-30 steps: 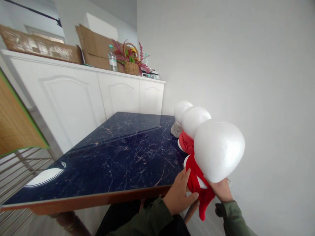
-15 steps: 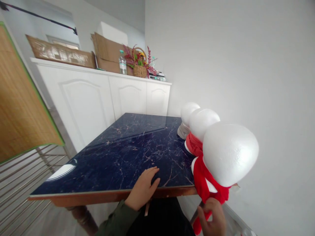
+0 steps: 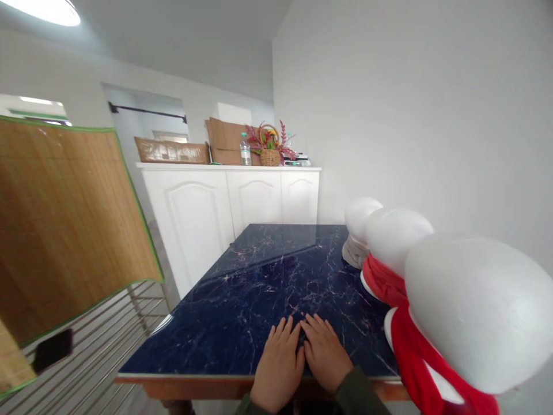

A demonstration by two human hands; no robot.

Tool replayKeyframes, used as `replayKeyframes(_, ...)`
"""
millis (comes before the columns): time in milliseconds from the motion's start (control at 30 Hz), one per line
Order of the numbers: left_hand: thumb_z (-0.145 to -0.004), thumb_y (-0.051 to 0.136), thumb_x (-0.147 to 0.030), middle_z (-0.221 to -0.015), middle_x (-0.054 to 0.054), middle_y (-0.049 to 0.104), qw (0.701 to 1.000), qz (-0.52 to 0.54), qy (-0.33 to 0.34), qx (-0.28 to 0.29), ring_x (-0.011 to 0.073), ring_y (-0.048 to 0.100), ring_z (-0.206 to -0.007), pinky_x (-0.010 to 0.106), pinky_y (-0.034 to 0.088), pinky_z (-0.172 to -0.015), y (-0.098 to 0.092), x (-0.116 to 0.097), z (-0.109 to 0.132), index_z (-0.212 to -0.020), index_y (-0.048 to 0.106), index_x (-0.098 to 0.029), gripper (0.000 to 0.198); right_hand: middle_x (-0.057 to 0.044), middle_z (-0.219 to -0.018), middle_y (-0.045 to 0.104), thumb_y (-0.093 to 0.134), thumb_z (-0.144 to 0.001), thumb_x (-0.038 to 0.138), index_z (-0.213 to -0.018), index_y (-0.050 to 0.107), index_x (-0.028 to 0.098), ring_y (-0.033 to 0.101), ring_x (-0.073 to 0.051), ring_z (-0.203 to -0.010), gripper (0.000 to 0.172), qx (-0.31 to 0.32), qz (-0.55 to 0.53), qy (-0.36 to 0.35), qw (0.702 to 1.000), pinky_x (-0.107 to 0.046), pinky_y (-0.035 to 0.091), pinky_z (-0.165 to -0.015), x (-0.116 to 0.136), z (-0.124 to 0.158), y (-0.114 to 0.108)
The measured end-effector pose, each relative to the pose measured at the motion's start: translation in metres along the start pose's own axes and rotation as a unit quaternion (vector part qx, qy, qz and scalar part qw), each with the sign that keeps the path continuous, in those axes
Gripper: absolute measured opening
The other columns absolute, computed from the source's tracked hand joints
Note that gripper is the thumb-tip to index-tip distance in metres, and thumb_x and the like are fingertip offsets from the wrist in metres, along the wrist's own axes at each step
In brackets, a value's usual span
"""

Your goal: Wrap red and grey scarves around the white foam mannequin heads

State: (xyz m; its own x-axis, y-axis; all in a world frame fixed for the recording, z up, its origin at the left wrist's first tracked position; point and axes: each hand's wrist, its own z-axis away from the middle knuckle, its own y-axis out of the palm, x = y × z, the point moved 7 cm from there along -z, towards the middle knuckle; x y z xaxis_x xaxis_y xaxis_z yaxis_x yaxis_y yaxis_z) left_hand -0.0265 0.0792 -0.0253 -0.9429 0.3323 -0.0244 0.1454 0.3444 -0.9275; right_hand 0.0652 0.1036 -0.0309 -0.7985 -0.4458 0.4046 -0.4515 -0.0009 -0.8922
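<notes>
My left hand (image 3: pixel 280 364) lies flat on the near edge of the dark blue marbled table (image 3: pixel 233 323), fingers stretched forward. Beside it rests my right hand (image 3: pixel 326 353), also flat and holding nothing, the fingertips of the two hands close together. To the right stands a large white foam head (image 3: pixel 479 305) with a bright red scarf (image 3: pixel 417 351) around its neck. Behind it are a second foam head (image 3: pixel 397 233) with a coral-red scarf (image 3: pixel 383 280) and a third foam head (image 3: pixel 360 216) with a grey scarf (image 3: pixel 355 252).
Against the far wall, a white cabinet (image 3: pixel 190 202) carries cardboard boxes (image 3: pixel 227 138), a water bottle (image 3: pixel 245 151) and a flower basket (image 3: pixel 270 157). On the left are a bamboo mat (image 3: pixel 73 225) and a metal rack (image 3: pixel 108 351) with a dark phone-like object (image 3: pixel 52 350).
My right hand has left the nearest head's red scarf and come to lie on the table beside my left hand. The view has tilted up and swung left.
</notes>
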Motion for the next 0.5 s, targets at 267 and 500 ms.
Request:
replayKeyframes(267,-0.085,0.038,-0.02,-0.135,0.007,0.045,1.0,0.0,0.003,-0.013,0.0241,0.038,-0.127,0.046,0.036,-0.103,0.001,0.002,0.001,-0.128,0.048,-0.017,0.044,-0.003,-0.143,0.035,0.03,-0.088,0.024,-0.134,0.042,0.019,0.025,-0.02,-0.135,0.048,0.018,0.003,0.005,1.0,-0.041,0.016,-0.112,0.001,0.004,-0.005)
replayKeyframes(500,-0.085,0.039,-0.021,-0.135,0.011,0.045,0.998,0.06,-0.014,0.005,0.0263,0.037,-0.128,0.05,0.033,-0.104,-0.003,0.001,-0.003,-0.127,0.049,-0.014,0.044,-0.005,-0.141,0.038,0.033,-0.087,0.022,-0.132,0.045,0.017,0.028,-0.021,-0.133,0.047,0.009,0.013,0.003,1.0,-0.042,0.019,-0.111,0.004,0.004,-0.01)
